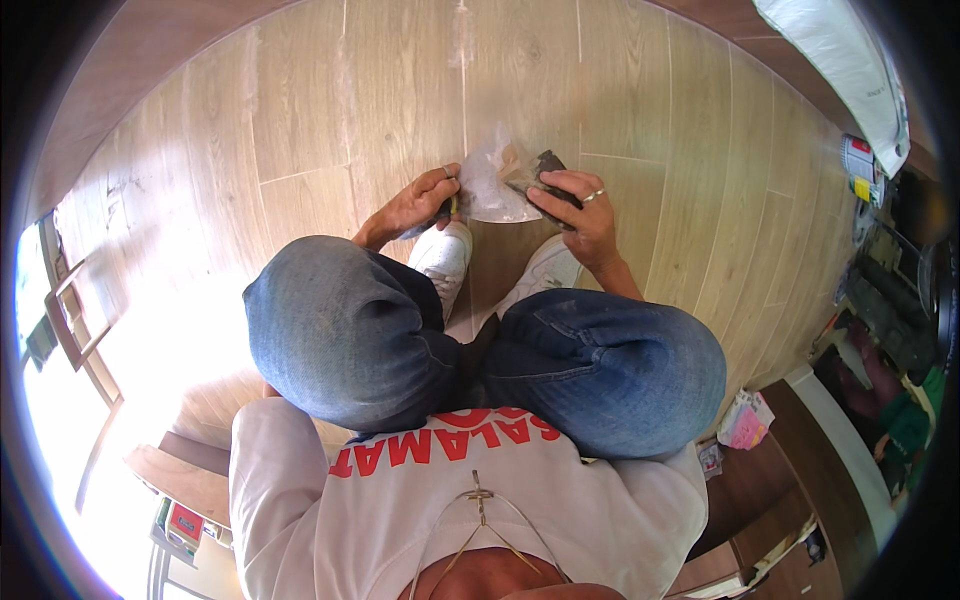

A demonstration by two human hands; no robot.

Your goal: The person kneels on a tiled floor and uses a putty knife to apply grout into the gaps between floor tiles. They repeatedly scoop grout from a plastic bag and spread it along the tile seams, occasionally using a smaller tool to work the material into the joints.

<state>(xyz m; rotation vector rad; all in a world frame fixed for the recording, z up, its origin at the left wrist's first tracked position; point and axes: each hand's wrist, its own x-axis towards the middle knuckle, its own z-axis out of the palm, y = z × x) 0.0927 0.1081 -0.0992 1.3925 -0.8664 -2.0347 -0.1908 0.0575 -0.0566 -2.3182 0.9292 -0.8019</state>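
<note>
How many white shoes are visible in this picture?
2: the left white shoe near the left hand; the right white shoe near the right hand. Blue denim jeans partly hide both.

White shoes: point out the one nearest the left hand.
The left shoe, its toe appearing close by the left hand; the right shoe appears nearer the right hand.

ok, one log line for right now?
left hand: holds small dark-and-yellow object, mostly hidden | right hand: grips dark object, type unclear | clear plastic bag: between hands | wood-plank floor: below
</note>
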